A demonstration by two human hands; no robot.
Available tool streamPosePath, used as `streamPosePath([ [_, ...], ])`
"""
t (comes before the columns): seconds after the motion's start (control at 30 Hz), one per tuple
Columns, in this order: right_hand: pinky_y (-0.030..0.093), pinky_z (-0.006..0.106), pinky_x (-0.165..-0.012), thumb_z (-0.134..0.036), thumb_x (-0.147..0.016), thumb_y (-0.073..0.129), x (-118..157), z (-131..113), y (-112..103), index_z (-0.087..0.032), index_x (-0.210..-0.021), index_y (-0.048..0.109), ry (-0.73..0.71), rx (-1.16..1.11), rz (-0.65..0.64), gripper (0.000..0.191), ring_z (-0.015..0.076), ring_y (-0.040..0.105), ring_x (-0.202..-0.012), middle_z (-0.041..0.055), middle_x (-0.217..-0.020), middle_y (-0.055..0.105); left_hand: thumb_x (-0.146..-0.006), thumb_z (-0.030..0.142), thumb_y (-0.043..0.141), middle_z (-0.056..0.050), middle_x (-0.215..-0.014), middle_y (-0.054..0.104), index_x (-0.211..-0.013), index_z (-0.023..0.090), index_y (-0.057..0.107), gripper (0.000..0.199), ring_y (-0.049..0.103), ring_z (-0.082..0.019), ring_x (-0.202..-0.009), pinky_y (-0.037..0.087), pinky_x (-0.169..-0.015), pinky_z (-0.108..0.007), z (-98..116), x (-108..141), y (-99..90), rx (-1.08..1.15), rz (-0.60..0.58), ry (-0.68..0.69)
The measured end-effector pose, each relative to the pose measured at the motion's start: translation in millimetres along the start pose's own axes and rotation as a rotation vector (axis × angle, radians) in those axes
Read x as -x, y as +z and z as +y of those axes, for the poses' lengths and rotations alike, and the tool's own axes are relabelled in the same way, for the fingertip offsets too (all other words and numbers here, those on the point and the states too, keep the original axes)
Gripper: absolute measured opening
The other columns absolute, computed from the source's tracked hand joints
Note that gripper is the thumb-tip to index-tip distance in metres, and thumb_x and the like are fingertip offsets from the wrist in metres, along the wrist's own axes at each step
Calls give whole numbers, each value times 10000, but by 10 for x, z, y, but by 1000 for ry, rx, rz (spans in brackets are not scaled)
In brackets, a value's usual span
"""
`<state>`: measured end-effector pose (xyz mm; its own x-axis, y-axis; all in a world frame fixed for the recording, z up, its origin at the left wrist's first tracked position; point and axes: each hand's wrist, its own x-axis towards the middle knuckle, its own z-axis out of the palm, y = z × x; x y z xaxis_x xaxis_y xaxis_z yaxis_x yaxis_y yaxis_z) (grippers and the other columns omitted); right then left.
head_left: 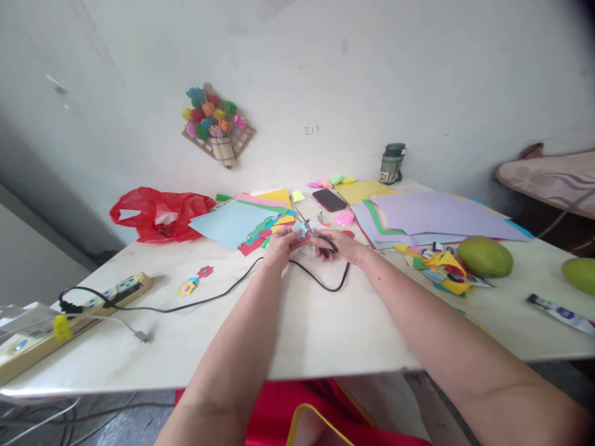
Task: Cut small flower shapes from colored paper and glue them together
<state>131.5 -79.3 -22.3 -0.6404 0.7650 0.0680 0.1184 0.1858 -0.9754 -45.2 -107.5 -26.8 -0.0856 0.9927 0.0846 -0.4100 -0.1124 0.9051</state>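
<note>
Scissors [331,241] with dark handles are in my right hand [348,246], their blades pointing away and toward the left. My left hand [279,248] pinches a small piece of light blue paper [301,228] close to the blades; the fingers hide part of it. Cut paper flowers in red [205,271] and yellow [186,288] lie to the left. Beyond my left hand are wavy-edged coloured strips and a light blue sheet [227,224]. A black cable [320,285] runs across the table just below both hands.
A phone [329,199] and a pink lump [344,218] lie beyond my hands. On the right are a purple sheet [432,214], paper scraps [444,269], a green mango [484,256] and a tube [560,313]. On the left are a red bag [186,207] and a power strip [134,286].
</note>
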Motion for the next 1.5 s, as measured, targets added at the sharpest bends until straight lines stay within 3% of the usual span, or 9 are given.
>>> streamPosePath([
  [0.23, 330, 171, -358, -494, -808, 615, -12, 16, -13, -152, -827, 556, 1, -17, -5, 347, 89, 572, -480, 14, -650, 635, -613, 236, 796, -24, -646, 680, -665, 152, 524, 289, 662, -129, -587, 544, -639, -240, 20, 18, 36, -9, 10, -43],
  [0.43, 322, 172, -353, -525, -791, 625, -20, 9, 19, -158, -801, 546, -6, 2, 20, 376, 86, 563, -468, 8, -638, 628, -663, 189, 768, -30, -681, 680, -673, 146, 530, 242, 670, -137, -617, 558, -733, -296, 16, 24, 74, 37, 47, -60],
  [0.67, 333, 165, -359, -537, -797, 614, 4, -49, 71, -156, -796, 532, 2, 31, 61, 389, 74, 544, -456, 8, -644, 614, -660, 156, 758, -16, -681, 672, -669, 142, 535, 224, 666, -127, -620, 562, -759, -304, 3, 18, 86, 72, 72, -65],
  [1.07, 320, 161, -344, -518, -805, 602, -54, 44, 45, -166, -816, 541, -16, 45, 65, 357, 78, 538, -450, -7, -630, 600, -651, 150, 748, -5, -672, 662, -686, 138, 549, 203, 651, -108, -600, 552, -658, -232, -17, 1, 77, 86, 75, -71],
  [1.27, 321, 160, -349, -482, -813, 606, -15, -28, 68, -164, -805, 537, -4, 37, 65, 326, 73, 535, -445, -7, -631, 597, -678, 151, 715, -28, -751, 692, -792, 128, 624, 148, 663, -125, -638, 559, -673, -246, 0, -11, 65, 111, 80, -138],
  [1.5, 309, 161, -333, -460, -808, 621, -10, -51, 88, -167, -794, 539, 16, 26, 80, 305, 74, 528, -426, -9, -612, 597, -682, 141, 722, -23, -748, 691, -768, 133, 633, 124, 659, -120, -636, 555, -704, -258, -1, -15, 73, 107, 95, -133],
])
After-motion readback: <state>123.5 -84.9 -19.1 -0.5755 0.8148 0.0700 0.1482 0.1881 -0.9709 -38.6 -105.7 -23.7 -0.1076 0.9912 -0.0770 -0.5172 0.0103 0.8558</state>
